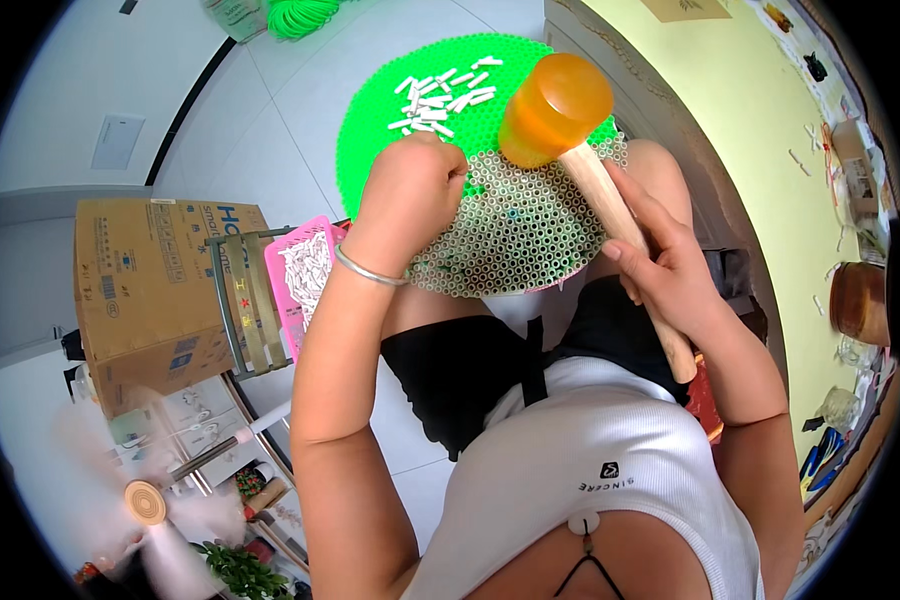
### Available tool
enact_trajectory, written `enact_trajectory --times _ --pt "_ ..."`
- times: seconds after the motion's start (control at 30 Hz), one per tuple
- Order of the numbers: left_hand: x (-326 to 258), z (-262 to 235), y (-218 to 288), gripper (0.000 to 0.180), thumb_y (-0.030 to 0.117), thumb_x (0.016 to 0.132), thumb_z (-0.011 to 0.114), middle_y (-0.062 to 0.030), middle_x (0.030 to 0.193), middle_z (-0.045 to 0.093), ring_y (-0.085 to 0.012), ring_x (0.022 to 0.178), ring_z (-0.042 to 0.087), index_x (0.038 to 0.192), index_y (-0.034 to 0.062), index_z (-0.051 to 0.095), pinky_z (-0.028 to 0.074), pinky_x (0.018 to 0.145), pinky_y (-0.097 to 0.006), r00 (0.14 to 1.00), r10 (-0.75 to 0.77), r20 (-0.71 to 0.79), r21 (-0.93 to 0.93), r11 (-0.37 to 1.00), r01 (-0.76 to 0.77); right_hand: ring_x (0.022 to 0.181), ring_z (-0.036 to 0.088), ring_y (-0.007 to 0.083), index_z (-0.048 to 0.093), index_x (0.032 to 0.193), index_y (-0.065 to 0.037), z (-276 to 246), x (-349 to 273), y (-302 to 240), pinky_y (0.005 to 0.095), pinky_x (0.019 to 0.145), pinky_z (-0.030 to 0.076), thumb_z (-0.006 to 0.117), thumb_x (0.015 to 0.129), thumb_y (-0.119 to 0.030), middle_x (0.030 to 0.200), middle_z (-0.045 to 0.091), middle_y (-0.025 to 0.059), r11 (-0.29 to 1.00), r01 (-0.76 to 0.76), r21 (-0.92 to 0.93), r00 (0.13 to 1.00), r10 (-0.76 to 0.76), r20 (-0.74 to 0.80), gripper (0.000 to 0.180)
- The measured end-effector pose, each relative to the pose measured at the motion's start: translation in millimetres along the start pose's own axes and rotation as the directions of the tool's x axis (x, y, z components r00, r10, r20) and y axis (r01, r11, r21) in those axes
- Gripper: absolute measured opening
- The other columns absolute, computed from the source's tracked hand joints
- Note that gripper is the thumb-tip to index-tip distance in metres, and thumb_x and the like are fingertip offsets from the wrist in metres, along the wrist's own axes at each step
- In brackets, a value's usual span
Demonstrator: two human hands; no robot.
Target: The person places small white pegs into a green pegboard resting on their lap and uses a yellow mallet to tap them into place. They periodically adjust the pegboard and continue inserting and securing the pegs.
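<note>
A round bright-green board dotted with small holes lies across my lap. Its near half is packed with short white tubes standing on end, while a loose heap of white tubes lies on the far part. My left hand is closed in a fist at the border of the packed area; its fingertips are hidden, so what it pinches cannot be made out. On the right, my right hand grips the wooden handle of a mallet, whose amber-orange head is over the board's far right part.
Left of my forearm, a pink basket full of white tubes rests on a chair beside a large cardboard box. A fan spins at lower left. A pale yellow table runs along the right. Green cord lies far off.
</note>
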State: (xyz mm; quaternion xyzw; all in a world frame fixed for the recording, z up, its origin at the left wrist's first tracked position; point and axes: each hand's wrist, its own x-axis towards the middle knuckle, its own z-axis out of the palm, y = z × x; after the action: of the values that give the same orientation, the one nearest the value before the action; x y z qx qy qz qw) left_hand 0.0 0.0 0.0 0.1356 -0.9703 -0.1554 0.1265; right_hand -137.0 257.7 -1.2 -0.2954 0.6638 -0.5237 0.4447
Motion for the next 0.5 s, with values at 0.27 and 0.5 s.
enact_trajectory --times 0.27,0.5 --pt "3.7 8.3 -2.4 0.006 0.004 0.073 0.072 -0.0143 0.074 0.066 -0.0314 0.07 0.065 0.076 0.003 0.067 0.052 0.064 -0.039 0.999 -0.013 0.039 -0.055 0.998 0.015 0.056 0.047 0.0044 0.031 0.155 -0.02 3.1 0.3 -0.9 0.0216 0.05 0.043 0.062 0.095 -0.007 0.084 0.062 0.0002 1.0 -0.014 -0.026 1.0 0.014 -0.002 0.069" --pt "4.4 15.9 -9.1 0.008 0.004 0.073 0.072 -0.0152 0.078 0.067 -0.0307 0.071 0.066 0.08 0.0027 0.068 0.052 0.064 -0.038 0.999 0.034 0.04 -0.011 0.999 -0.034 0.082 0.06 0.011 0.031 0.155 -0.014 5.0 0.3 -5.4 0.0248 0.073 0.05 0.063 0.094 -0.005 0.118 0.065 0.0096 0.987 0.02 -0.157 1.0 -0.018 0.015 0.069"
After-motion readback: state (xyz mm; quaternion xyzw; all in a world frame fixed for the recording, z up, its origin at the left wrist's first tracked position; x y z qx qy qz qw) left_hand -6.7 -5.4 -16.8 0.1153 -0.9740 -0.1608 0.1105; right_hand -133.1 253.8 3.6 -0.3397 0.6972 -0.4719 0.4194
